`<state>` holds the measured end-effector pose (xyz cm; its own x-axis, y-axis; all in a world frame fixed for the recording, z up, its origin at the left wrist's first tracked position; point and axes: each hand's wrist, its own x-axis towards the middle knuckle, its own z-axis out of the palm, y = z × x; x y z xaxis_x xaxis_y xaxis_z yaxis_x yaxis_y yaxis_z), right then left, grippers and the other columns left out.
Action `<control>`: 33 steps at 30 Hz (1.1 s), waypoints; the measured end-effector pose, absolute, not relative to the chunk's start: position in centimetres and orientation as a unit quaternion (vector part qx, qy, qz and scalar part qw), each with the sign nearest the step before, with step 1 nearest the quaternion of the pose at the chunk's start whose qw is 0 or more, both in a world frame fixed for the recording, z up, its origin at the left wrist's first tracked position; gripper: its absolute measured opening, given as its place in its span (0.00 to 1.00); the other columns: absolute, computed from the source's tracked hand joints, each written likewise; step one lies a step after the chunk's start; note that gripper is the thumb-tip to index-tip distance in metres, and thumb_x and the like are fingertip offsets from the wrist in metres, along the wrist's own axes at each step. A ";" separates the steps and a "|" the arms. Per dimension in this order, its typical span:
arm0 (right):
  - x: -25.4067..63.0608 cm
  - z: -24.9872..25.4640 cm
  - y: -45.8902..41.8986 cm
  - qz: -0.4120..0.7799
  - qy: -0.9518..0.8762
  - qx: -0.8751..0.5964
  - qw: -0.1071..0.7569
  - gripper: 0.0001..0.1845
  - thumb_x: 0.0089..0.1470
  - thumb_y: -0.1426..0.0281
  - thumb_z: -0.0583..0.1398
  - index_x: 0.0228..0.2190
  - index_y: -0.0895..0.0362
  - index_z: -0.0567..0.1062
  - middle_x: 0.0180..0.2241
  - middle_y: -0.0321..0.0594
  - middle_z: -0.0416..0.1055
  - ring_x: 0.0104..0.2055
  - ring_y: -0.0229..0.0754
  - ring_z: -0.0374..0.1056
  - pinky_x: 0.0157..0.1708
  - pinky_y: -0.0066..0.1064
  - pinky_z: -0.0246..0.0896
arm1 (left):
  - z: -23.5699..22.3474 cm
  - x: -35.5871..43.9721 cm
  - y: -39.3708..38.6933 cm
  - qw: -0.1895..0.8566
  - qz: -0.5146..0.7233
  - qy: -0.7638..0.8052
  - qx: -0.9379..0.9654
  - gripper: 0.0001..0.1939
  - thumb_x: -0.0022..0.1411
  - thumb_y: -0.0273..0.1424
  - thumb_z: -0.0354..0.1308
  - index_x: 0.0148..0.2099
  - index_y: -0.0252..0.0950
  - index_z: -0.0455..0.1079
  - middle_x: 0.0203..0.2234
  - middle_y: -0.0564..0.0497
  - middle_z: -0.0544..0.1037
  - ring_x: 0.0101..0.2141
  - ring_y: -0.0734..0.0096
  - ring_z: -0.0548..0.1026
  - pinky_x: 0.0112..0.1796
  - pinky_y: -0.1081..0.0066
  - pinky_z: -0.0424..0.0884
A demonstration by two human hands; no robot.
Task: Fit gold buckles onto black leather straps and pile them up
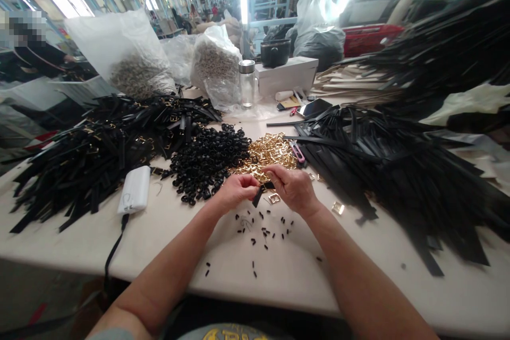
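My left hand (238,192) and my right hand (294,187) are close together over the table, both with fingers closed. Between them is a short black strap (257,197), pinched at its two sides; its end hangs down at a slant. Whether a buckle is on the strap is hidden by the fingers. Just below lies a loose gold buckle (274,198). Beyond my hands are a heap of gold buckles (279,150) and, to its left, a heap of small black loops (211,154). Small black offcuts (265,232) lie scattered nearer me.
Black straps with buckles (79,154) pile up at left, plain black straps (378,154) at right. A white power bank (134,189) with a cable lies left. Pink-handled snips (297,152), a glass bottle (247,87) and a white box (285,75) sit farther back. A person (35,56) is far left.
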<state>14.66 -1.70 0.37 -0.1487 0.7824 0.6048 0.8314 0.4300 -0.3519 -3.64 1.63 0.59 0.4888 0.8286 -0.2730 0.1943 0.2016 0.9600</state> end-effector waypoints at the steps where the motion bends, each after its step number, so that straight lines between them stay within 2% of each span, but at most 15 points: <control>1: 14.7 0.3 -1.6 -0.046 -0.757 -0.534 0.375 0.17 0.65 0.63 0.50 0.37 0.53 0.78 0.26 0.36 0.78 0.22 0.36 0.69 0.24 0.27 0.52 | 0.4 -3.7 1.6 0.616 0.241 0.437 0.609 0.04 0.46 0.28 0.59 0.28 0.33 0.70 0.18 0.57 0.70 0.20 0.80 0.64 0.24 0.76 0.60; 4: 14.8 0.1 -1.5 -0.051 -0.758 -0.542 0.359 0.17 0.65 0.63 0.50 0.37 0.53 0.78 0.26 0.37 0.78 0.22 0.36 0.69 0.25 0.28 0.52 | 0.0 -3.9 1.5 0.562 0.232 0.420 0.674 0.02 0.47 0.28 0.57 0.27 0.34 0.69 0.20 0.57 0.69 0.21 0.79 0.63 0.25 0.76 0.59; 7: 14.9 0.2 -1.5 -0.014 -0.755 -0.549 0.356 0.16 0.64 0.63 0.51 0.37 0.53 0.77 0.30 0.40 0.79 0.27 0.38 0.70 0.29 0.28 0.55 | 0.2 -3.9 1.5 0.563 0.244 0.397 0.683 0.02 0.49 0.27 0.56 0.27 0.34 0.69 0.20 0.56 0.70 0.22 0.78 0.65 0.26 0.76 0.60; 12: 15.3 1.1 -1.6 0.004 -0.710 -0.534 0.460 0.10 0.60 0.67 0.55 0.36 0.54 0.76 0.38 0.45 0.76 0.42 0.46 0.70 0.44 0.36 0.60 | 0.7 -3.3 1.4 0.643 0.299 0.387 0.590 0.06 0.51 0.31 0.58 0.26 0.34 0.66 0.20 0.54 0.72 0.22 0.77 0.68 0.27 0.76 0.62; 14: 15.5 1.3 -1.7 0.007 -0.702 -0.538 0.468 0.11 0.59 0.67 0.55 0.28 0.55 0.75 0.32 0.44 0.75 0.37 0.44 0.69 0.39 0.35 0.61 | 0.7 -3.0 1.5 0.663 0.330 0.388 0.549 0.08 0.51 0.32 0.60 0.26 0.34 0.66 0.19 0.54 0.73 0.22 0.77 0.69 0.27 0.76 0.63; 17: 15.3 1.1 -1.9 0.058 -0.732 -0.547 0.403 0.18 0.58 0.62 0.57 0.19 0.55 0.71 0.21 0.37 0.69 0.23 0.36 0.62 0.27 0.30 0.54 | 0.6 -2.9 1.6 0.683 0.381 0.386 0.489 0.10 0.49 0.34 0.63 0.28 0.34 0.67 0.20 0.54 0.72 0.22 0.77 0.69 0.27 0.75 0.65; 19: 14.8 0.9 -1.9 0.124 -0.754 -0.542 0.349 0.16 0.55 0.59 0.60 0.21 0.55 0.73 0.20 0.34 0.70 0.21 0.34 0.61 0.24 0.28 0.51 | 0.5 -2.8 1.8 0.688 0.398 0.390 0.466 0.11 0.48 0.35 0.64 0.28 0.34 0.67 0.20 0.55 0.72 0.22 0.78 0.68 0.27 0.75 0.65; 21: 14.2 0.5 -1.9 0.188 -0.751 -0.539 0.332 0.12 0.51 0.58 0.63 0.27 0.54 0.76 0.23 0.34 0.73 0.22 0.34 0.64 0.24 0.27 0.52 | 0.5 -2.9 1.8 0.685 0.398 0.392 0.468 0.12 0.48 0.36 0.65 0.27 0.33 0.68 0.20 0.55 0.71 0.21 0.79 0.67 0.26 0.77 0.63; 24: 13.4 0.1 -1.8 0.286 -0.709 -0.516 0.386 0.13 0.53 0.60 0.62 0.37 0.54 0.77 0.28 0.36 0.77 0.27 0.37 0.70 0.26 0.26 0.59 | 0.5 -2.9 1.8 0.681 0.384 0.386 0.490 0.14 0.48 0.37 0.66 0.27 0.32 0.68 0.20 0.56 0.70 0.21 0.81 0.65 0.25 0.78 0.62; 26: 13.3 -0.2 -1.6 0.329 -0.684 -0.495 0.423 0.13 0.54 0.62 0.61 0.40 0.55 0.77 0.31 0.38 0.78 0.30 0.38 0.72 0.30 0.28 0.63 | 0.6 -3.0 1.7 0.681 0.373 0.382 0.502 0.14 0.49 0.38 0.66 0.28 0.32 0.68 0.21 0.55 0.70 0.22 0.80 0.67 0.27 0.77 0.64; 33: 13.1 -0.7 -1.5 0.297 -0.654 -0.483 0.500 0.12 0.53 0.63 0.63 0.37 0.55 0.79 0.34 0.40 0.78 0.35 0.42 0.73 0.37 0.33 0.66 | 1.2 -3.2 1.5 0.679 0.349 0.368 0.532 0.14 0.51 0.39 0.65 0.28 0.33 0.68 0.21 0.54 0.72 0.23 0.78 0.69 0.28 0.75 0.66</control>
